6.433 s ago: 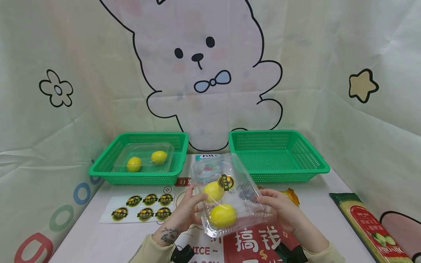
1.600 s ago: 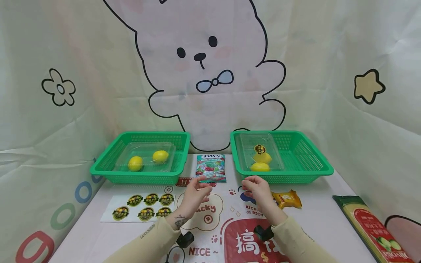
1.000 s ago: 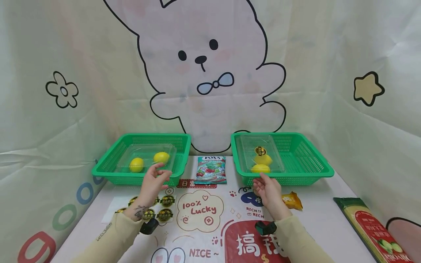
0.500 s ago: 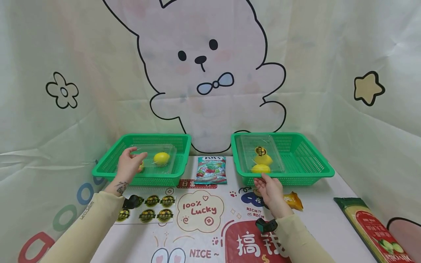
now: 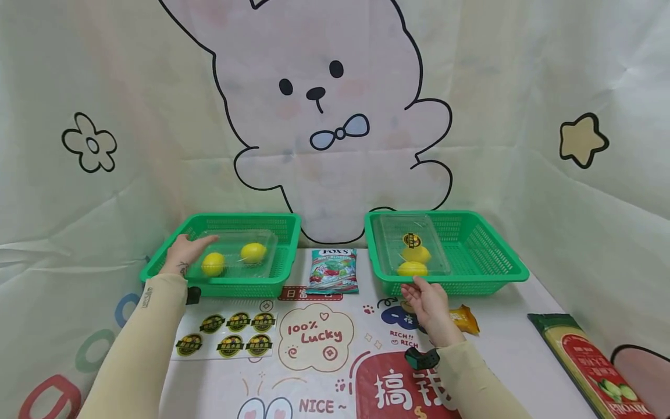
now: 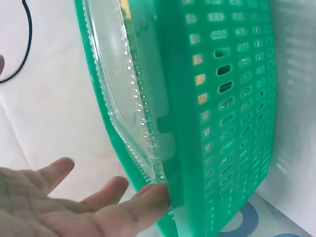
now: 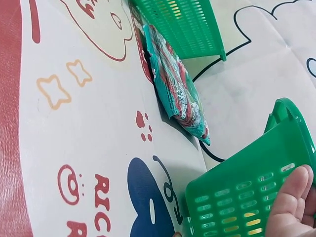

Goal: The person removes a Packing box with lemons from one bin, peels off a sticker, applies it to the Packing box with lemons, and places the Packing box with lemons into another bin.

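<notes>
A clear plastic box [image 5: 235,241], apparently shut, rests in the left green basket [image 5: 235,290], two yellow lemons [image 5: 253,252] inside; a matching box [image 5: 407,224] of lemons, bearing a dark-and-gold sticker [image 5: 412,240], lies at the left end of the right green basket [image 5: 476,250].

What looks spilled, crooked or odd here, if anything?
Nothing looks spilled or damaged. One mismatch: the right clear box bears a round sticker, while the left clear box, near the left hand, shows none.
</notes>
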`<state>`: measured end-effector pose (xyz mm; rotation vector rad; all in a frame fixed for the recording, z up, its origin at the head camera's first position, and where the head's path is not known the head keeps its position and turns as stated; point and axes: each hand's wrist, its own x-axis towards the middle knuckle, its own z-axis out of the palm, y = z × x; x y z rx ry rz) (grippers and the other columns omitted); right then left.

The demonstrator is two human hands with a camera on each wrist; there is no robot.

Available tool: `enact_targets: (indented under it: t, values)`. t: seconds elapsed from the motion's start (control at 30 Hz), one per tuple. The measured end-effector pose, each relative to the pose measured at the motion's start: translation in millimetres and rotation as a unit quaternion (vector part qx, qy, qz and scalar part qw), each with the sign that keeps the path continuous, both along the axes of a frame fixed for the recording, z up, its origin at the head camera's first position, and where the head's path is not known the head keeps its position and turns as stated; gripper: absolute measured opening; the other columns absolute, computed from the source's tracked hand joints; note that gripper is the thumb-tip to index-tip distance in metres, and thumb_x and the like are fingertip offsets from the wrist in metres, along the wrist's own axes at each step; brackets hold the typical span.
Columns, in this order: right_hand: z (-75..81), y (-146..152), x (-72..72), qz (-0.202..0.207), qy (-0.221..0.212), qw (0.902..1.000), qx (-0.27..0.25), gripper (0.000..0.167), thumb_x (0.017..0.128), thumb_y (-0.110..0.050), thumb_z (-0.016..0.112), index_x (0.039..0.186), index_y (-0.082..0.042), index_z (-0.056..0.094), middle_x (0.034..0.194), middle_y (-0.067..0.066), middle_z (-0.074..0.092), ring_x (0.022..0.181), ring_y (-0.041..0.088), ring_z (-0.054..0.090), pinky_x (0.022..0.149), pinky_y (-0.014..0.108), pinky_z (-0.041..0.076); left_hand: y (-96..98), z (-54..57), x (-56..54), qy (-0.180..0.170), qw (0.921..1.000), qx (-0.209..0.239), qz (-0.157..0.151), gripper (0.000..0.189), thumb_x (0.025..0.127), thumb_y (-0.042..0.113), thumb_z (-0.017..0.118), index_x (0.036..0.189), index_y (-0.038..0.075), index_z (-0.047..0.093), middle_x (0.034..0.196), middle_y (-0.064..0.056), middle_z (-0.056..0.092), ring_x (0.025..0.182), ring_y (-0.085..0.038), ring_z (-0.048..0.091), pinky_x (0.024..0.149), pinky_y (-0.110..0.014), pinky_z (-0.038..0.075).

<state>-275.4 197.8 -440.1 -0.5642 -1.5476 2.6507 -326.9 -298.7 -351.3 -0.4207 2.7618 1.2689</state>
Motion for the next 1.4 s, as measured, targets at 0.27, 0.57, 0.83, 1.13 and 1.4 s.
enact_targets:
  t: [0.27,0.57,0.83,1.13,1.4]
  values:
    - [-0.2,-0.7,1.3,-0.001,0.003,1.0,-0.001,0.015,0.098,-0.018,0.041,0.108,-0.007,0.036,0.09,0.005,0.053,0.081,0.013,0.059,0.081,0.023,0.052,-8.0,-0.1,-12.1,-0.073,0.9956,0.059,0.0,0.117,0.077,0.074,0.044,0.142,0.004,-0.023,0.148,-0.026,-0.022,0.136,-0.05,-0.004,0.106,-0.064,0.016]
    - [1.1,-0.6,1.7,0.003,0.007,1.0,-0.001,0.017,0.098,-0.017,0.041,0.109,-0.008,0.031,0.095,0.008,0.049,0.083,0.014,0.059,0.082,0.023,0.052,-11.9,-0.1,-21.1,-0.099,0.9929,0.066,-0.011,0.113,0.077,0.075,0.041,0.145,0.002,-0.013,0.149,-0.026,-0.015,0.137,-0.048,-0.001,0.108,-0.061,0.017]
    - [1.6,-0.6,1.9,0.001,-0.001,1.0,-0.008,0.019,0.099,-0.017,0.04,0.113,-0.008,0.032,0.098,0.008,0.048,0.084,0.015,0.059,0.083,0.024,0.052,-14.3,-6.9,-24.4,-0.092,0.9942,0.05,0.023,0.105,0.082,0.068,0.04,0.145,-0.004,-0.002,0.15,-0.03,-0.003,0.136,-0.048,0.008,0.108,-0.058,0.021]
    - [1.0,-3.4,-0.1,-0.002,-0.006,1.0,-0.002,0.017,0.098,-0.019,0.041,0.111,-0.009,0.035,0.096,0.007,0.05,0.084,0.014,0.06,0.083,0.024,0.052,-14.3,-10.2,-21.4,-0.09,0.994,0.047,0.041,0.1,0.084,0.063,0.042,0.146,-0.005,0.004,0.15,-0.031,0.003,0.135,-0.049,0.012,0.106,-0.059,0.025]
    - [1.5,-3.5,-0.4,-0.004,-0.005,1.0,-0.002,0.016,0.098,-0.019,0.041,0.11,-0.009,0.034,0.101,0.008,0.048,0.084,0.015,0.059,0.083,0.024,0.052,-18.4,-12.4,-27.1,-0.107,0.9932,0.045,0.013,0.102,0.083,0.066,0.041,0.146,-0.004,0.002,0.15,-0.031,0.0,0.135,-0.05,0.009,0.106,-0.06,0.023]
